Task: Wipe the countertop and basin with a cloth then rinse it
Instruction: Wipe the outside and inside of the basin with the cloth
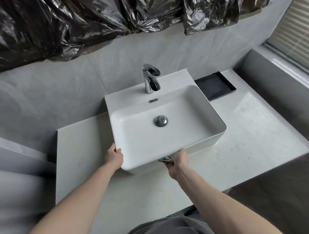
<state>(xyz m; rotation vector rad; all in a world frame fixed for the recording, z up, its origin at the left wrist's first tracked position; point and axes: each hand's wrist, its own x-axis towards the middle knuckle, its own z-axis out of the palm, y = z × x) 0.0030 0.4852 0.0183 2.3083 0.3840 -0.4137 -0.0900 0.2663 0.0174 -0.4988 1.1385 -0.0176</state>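
Note:
A white rectangular basin stands on a pale stone countertop. A chrome faucet rises at its back rim, and a chrome drain plug sits in the bowl's floor. My left hand grips the basin's front left corner, thumb on the rim. My right hand presses a crumpled grey cloth against the basin's front outer wall, just under the rim. Most of the cloth is hidden by my fingers.
A black recessed tray is set into the countertop behind the basin's right side. Crinkled black plastic sheeting hangs on the wall above. A window with blinds and a grey ledge border the right. Dark floor lies beyond the counter's front right edge.

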